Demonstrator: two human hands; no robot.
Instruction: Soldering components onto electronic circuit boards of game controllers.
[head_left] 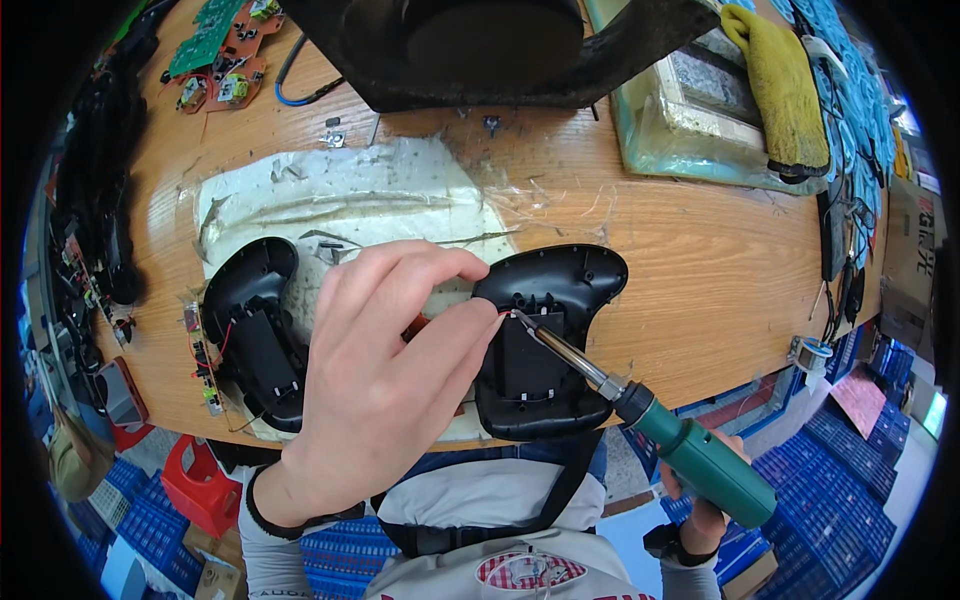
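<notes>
My left hand [375, 350] hangs over the middle of the work, thumb and forefinger pinched on a thin red wire [504, 313]. The wire's end meets a terminal at the top of a black battery box [527, 360]. That box sits inside a curved black plastic shell [575, 268]. My right hand [708, 518] grips the green handle of a soldering iron [690, 455], partly hidden behind it. The iron's tip is at the same terminal as the wire. Left of my left hand lies a second black shell [272, 262] with a similar box and a circuit board [208, 365] beside it.
A stained white sheet [340, 190] covers part of the wooden table [720, 260]. A dark hood [480, 85] stands at the back. Circuit boards [225, 50] lie far left. A yellow cloth [780, 90] rests on a plastic-wrapped block at right. A solder spool [810, 354] is near the right edge.
</notes>
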